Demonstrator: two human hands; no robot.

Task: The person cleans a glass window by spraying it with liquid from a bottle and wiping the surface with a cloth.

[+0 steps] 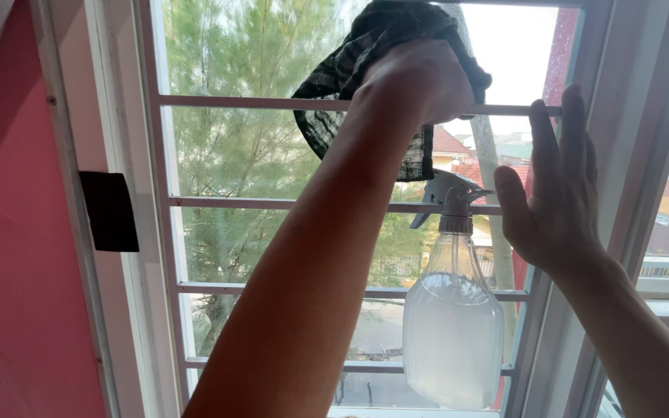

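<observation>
up high, the left hand (416, 77) gripped one dark striped cloth (350, 70) against the window pane (234, 147), while the right hand (555, 193) lay open on the white frame (621, 155), beside one clear spray bottle (452, 325) hanging from one of five horizontal bars (272, 203).

support: white window grille (272, 203) of horizontal bars set across the glass, inside a white window frame (129, 232) | carried: clear spray bottle (452, 325) with cloudy liquid, hung by its grey trigger head over the second bar from the top | bottle body reaches down past the two bars below
</observation>
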